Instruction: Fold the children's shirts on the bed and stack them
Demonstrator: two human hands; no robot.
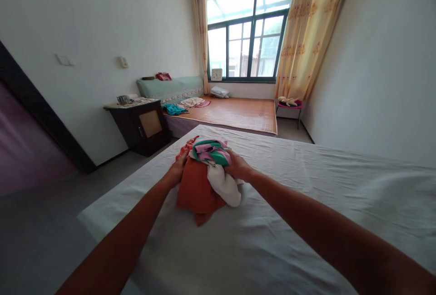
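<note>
A bundle of clothes lies on the white-sheeted surface (289, 186) in front of me. Rust-orange cloth (195, 186) spreads out at its near side, with a white garment (223, 186) bunched beside it. On top sits a green and pink cloth (211, 149), and a red patterned piece (185, 147) shows at the left. My left hand (177, 167) grips the bundle's left side, fingers partly hidden by the fabric. From the right, my right hand (238, 166) is closed on the bundle by the green and white cloth, its fingertips hidden.
Beyond stands a bed with a brown mat (235, 111), with teal clothing (175, 109) and a folded pillow-like item (220, 92) on it. A dark cabinet (136, 127) is at the left. A small stool (289, 104) stands by the curtain (303, 36), under the window's right side.
</note>
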